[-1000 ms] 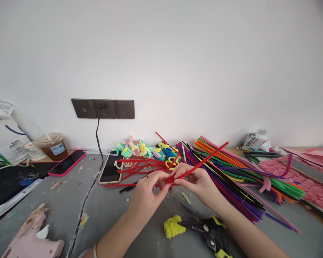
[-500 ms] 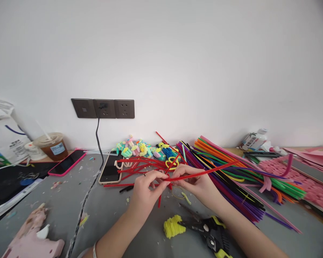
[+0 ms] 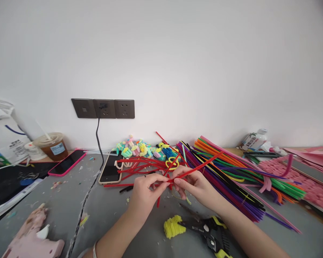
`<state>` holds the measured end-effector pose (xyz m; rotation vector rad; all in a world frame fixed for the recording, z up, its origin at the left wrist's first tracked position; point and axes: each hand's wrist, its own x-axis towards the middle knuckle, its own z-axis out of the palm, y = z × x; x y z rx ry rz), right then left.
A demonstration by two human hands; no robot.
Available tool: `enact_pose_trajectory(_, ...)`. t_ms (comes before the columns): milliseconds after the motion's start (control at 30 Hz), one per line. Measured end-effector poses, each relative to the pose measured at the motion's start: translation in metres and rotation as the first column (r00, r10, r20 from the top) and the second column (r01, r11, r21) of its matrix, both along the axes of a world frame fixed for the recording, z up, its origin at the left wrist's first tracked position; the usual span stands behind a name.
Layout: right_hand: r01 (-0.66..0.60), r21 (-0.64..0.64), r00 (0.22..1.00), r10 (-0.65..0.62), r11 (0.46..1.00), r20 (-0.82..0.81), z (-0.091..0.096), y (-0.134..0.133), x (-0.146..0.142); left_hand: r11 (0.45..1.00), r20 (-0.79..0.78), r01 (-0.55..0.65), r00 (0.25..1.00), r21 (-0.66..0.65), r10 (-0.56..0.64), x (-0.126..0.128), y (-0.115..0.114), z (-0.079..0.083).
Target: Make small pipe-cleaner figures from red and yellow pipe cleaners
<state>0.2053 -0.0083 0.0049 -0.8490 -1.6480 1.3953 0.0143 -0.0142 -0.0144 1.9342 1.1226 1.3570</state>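
Observation:
Red pipe cleaners (image 3: 201, 166) cross between my two hands over the middle of the table. My left hand (image 3: 148, 190) pinches them near the crossing, thumb against forefinger. Close beside it, my right hand (image 3: 190, 182) is closed on the same red pipe cleaners, one long end rising past it to the upper right. A short red end points down below my left fingers. How the strands join is partly hidden by my fingertips. Black pliers with yellow-green handles (image 3: 204, 229) lie below my right hand, by a coiled yellow pipe cleaner piece (image 3: 173, 226).
Behind my hands lie loose red pipe cleaners (image 3: 142, 165), small pastel figures (image 3: 142, 148) and a phone (image 3: 110, 172). Bundled coloured pipe cleaners (image 3: 231, 179) spread to the right. A pink-cased phone (image 3: 67, 163), a drink cup (image 3: 52, 147) and a pink glue gun (image 3: 32, 236) are left.
The long red end has swung up and to the left, now more steeply tilted. My right hand's fingers have shifted their grip, while my left hand has barely moved.

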Motion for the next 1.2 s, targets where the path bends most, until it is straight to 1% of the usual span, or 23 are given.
enact_pose_trajectory(100,0.017,-0.013,1.0,-0.017,1.0,0.007,0.0019,0.0004,0.0003,1.0,0.0,0.016,1.0,-0.023,-0.016,0.0005,-0.0004,-0.0009)
enact_pose_trajectory(200,0.036,-0.008,0.999,-0.036,0.999,0.011,0.0047,-0.0001,0.0004,0.987,0.04,0.067,0.997,-0.145,-0.061,0.0016,-0.0007,-0.0009)
enact_pose_trajectory(233,0.04,0.003,0.999,-0.04,0.999,0.01,0.0054,-0.0003,0.0004,0.974,0.071,0.099,0.994,-0.206,-0.086,0.002,-0.0007,-0.0006)
enact_pose_trajectory(300,0.046,0.032,0.999,-0.046,0.998,0.009,0.0058,-0.0006,0.0004,0.929,0.167,0.18,0.977,-0.324,-0.131,0.0028,-0.0007,0.0003)
enact_pose_trajectory(333,0.049,0.05,0.999,-0.049,0.998,0.008,0.0055,-0.0006,0.0005,0.904,0.223,0.219,0.964,-0.368,-0.143,0.0031,-0.0007,0.0008)
enact_pose_trajectory(400,0.058,0.084,0.998,-0.058,0.995,-0.001,0.0044,-0.0005,0.0008,0.863,0.325,0.284,0.934,-0.417,-0.15,0.0035,-0.0009,0.0017)
enact_pose_trajectory(500,0.072,0.106,0.997,-0.072,0.992,-0.006,0.0031,-0.0004,0.0012,0.845,0.398,0.324,0.906,-0.426,-0.146,0.0037,-0.002,0.0029)
enact_pose_trajectory(667,0.08,0.108,0.997,-0.081,0.991,0.001,0.0054,-0.0023,0.0003,0.878,0.364,0.287,0.92,-0.383,-0.141,0.0027,-0.0042,0.0044)
enact_pose_trajectory(833,0.071,0.114,0.997,-0.07,0.991,-0.01,0.0072,-0.0039,-0.0006,0.886,0.374,0.292,0.915,-0.36,-0.149,0.002,-0.0046,0.0038)
enact_pose_trajectory(1033,0.067,0.163,0.998,-0.068,0.984,-0.003,0.0057,-0.0036,0.0004,0.893,0.356,0.283,0.922,-0.351,-0.152,0.0017,-0.007,0.0041)
enact_pose_trajectory(1200,0.071,0.144,0.997,-0.07,0.987,-0.015,0.0056,-0.0036,-0.0001,0.913,0.348,0.255,0.927,-0.319,-0.138,0.0021,-0.0069,0.0042)
